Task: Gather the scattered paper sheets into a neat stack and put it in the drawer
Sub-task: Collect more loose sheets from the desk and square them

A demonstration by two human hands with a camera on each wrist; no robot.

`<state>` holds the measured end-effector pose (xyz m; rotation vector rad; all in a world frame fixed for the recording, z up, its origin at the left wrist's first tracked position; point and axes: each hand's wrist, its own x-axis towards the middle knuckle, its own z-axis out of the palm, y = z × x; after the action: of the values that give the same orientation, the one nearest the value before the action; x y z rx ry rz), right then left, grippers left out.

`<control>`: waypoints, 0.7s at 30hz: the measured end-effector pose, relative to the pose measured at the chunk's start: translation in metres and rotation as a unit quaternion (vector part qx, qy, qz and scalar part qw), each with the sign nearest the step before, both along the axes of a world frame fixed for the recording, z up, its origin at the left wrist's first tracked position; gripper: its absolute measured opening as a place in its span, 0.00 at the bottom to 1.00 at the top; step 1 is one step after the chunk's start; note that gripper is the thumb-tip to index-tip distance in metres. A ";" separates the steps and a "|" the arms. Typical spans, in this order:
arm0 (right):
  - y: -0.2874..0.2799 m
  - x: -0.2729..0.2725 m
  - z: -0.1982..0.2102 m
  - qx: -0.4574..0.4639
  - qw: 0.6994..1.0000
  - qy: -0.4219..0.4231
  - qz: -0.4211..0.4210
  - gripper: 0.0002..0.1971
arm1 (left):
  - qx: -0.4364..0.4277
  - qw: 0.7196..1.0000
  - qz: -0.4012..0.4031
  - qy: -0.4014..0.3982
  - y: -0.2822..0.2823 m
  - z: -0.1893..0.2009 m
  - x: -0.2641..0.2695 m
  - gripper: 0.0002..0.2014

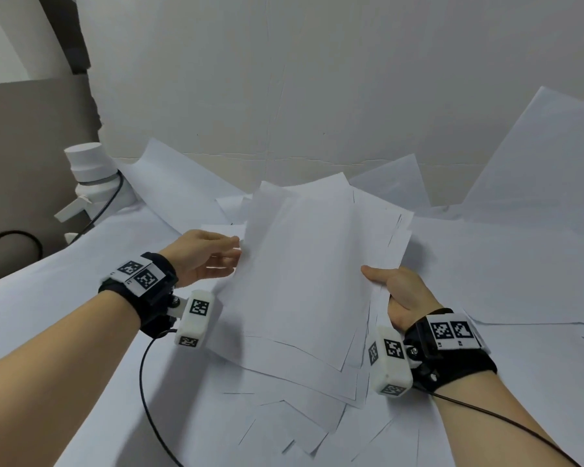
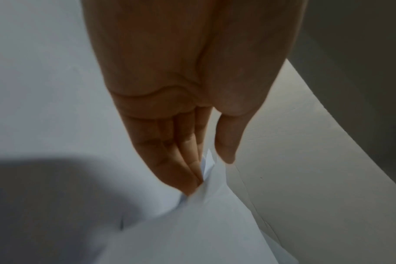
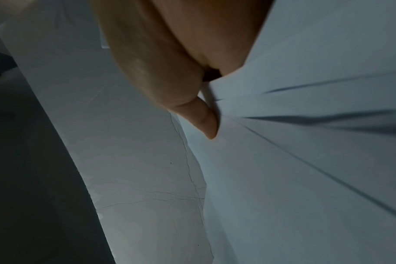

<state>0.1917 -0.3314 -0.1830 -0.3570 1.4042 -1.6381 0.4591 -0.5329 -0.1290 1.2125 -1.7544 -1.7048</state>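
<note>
Your right grip [image 1: 398, 291] pinches the lower right edge of the paper bundle [image 1: 311, 271], thumb on top and fingers hidden beneath; your left grip [image 1: 206, 257] has its fingers nearly straight, fingertips [image 2: 192, 182] touching the bundle's left edge with the thumb just above it, so it steadies rather than clamps. The bundle is held tilted above the middle of the surface [image 1: 81, 332], its sheets fanned and unaligned. More loose sheets [image 1: 284, 419] lie under it toward the near edge, and others [image 1: 536, 170] lean against the wall along the far edge. No drawer is in view. Judgement: collecting is partway done. Loosen the pinch slightly, tap the long edges square, then slide remaining sheets underneath without creasing corners.
</note>
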 end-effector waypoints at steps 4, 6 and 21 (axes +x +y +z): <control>0.002 -0.002 -0.001 0.018 1.000 -0.002 0.013 0.13 | 0.019 0.998 -0.005 -0.053 0.000 -0.012 -0.009 0.06; 0.002 -0.003 -0.001 0.026 0.999 -0.002 0.024 0.13 | 0.020 0.998 0.009 -0.066 0.000 -0.016 -0.012 0.06; 0.012 -0.002 0.010 0.047 0.990 0.011 0.132 0.14 | 0.195 0.973 0.000 0.122 0.005 0.002 -0.016 0.15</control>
<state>0.1897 -0.3198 -0.1735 -0.4846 1.3809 -1.3520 0.4430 -0.5277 -0.1270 1.0914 -1.3155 -2.1642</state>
